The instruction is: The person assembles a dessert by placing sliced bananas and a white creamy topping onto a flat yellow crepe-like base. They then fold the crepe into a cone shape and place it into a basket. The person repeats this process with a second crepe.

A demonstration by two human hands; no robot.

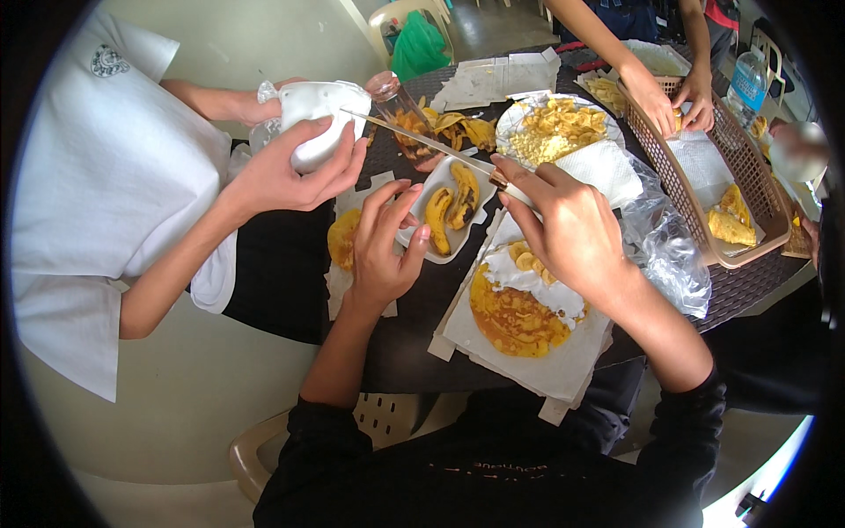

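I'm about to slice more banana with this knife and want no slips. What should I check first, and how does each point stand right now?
1. Knife grip: right hand closed around the handle of the knife: ok.
2. Tray steadied: left hand rests on the edge of the white tray: ok.
3. Fruit ready: peeled bananas lie in the tray: ok.
4. Blade path: the blade tip reaches toward the neighbour's hand, which holds a white bag: not ok.
5. Landing spot: crepe with cream and banana slices lies on paper: ok.
6. Blade sharpness: cannot tell.
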